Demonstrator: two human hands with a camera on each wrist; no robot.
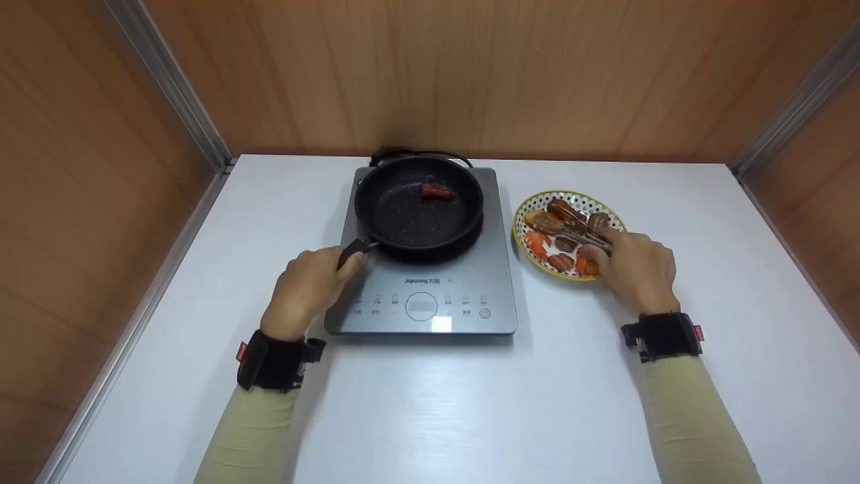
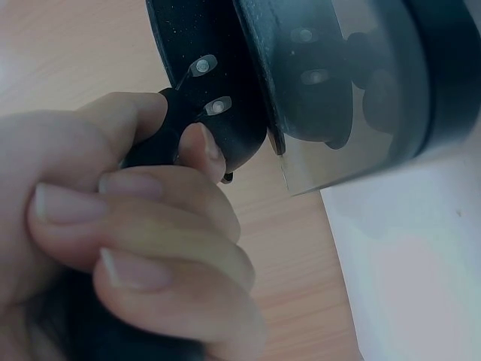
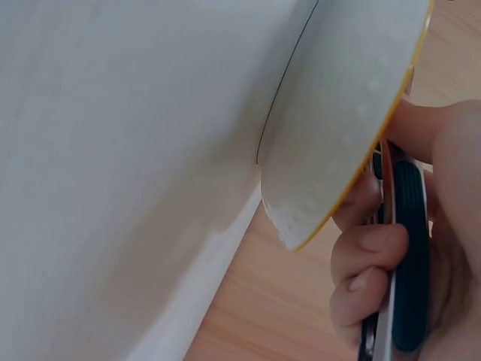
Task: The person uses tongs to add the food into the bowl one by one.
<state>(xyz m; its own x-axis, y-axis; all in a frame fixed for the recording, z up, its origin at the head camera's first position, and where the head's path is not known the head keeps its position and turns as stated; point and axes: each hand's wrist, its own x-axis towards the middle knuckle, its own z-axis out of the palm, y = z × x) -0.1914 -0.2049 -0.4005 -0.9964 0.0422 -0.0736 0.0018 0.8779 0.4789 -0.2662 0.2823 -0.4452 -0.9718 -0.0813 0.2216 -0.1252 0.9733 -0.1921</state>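
A black frying pan [image 1: 416, 225] sits on the induction cooker [image 1: 383, 282], with one red sausage-like piece [image 1: 437, 192] inside it. My left hand [image 1: 306, 289] grips the pan's black handle [image 2: 154, 143], fingers curled round it. To the right stands a yellow-rimmed dotted plate [image 1: 524, 255] of food. Over it my right hand [image 1: 638, 265] holds a pair of tongs [image 3: 409, 256] with dark green grips. The tongs' tips lie among the food, near a yellowish piece [image 1: 541, 220]; whether they pinch anything, I cannot tell.
Several other pieces lie on the plate, among them an orange shrimp-like one [image 1: 537, 243] and a brown sausage [image 1: 564, 210]. Behind the cooker runs a black cable [image 1: 443, 154]. Wood-grain panels [image 1: 470, 81] enclose the white table [image 1: 437, 403] at the back and sides.
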